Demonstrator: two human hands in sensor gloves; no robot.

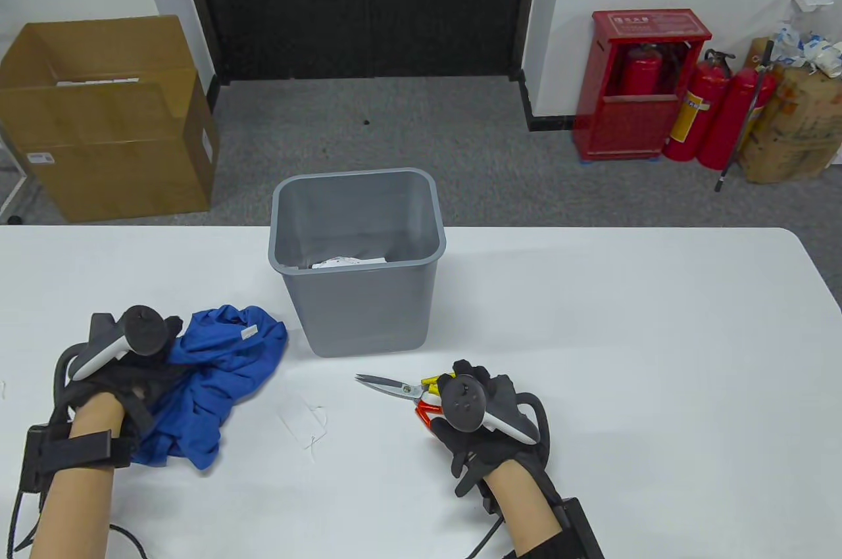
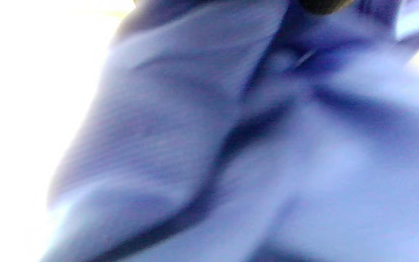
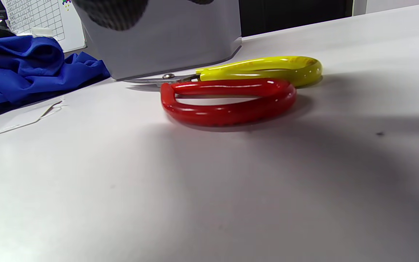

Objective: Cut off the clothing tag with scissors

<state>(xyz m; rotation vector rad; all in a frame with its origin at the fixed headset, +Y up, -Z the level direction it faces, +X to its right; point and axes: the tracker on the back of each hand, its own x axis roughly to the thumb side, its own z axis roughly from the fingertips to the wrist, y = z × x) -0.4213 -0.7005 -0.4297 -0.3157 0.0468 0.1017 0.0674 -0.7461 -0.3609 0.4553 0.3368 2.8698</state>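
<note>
A crumpled blue garment (image 1: pixel 223 368) lies at the table's left; it fills the blurred left wrist view (image 2: pixel 231 145). My left hand (image 1: pixel 158 365) grips its left side. A small white label (image 1: pixel 250 332) shows on its top fold. A white paper tag with string (image 1: pixel 302 421) lies loose on the table to the right of the garment. Scissors (image 1: pixel 388 385) with one red and one yellow handle (image 3: pixel 231 98) lie flat on the table, blades closed and pointing left. My right hand (image 1: pixel 454 391) hovers just over the handles, with no finger through them.
A grey waste bin (image 1: pixel 355 302) stands on the table behind the scissors, with white scraps inside. The table's far edge runs behind it. Beyond the table a cardboard box (image 1: pixel 105 118) and a red extinguisher cabinet (image 1: pixel 631 85) stand on the floor.
</note>
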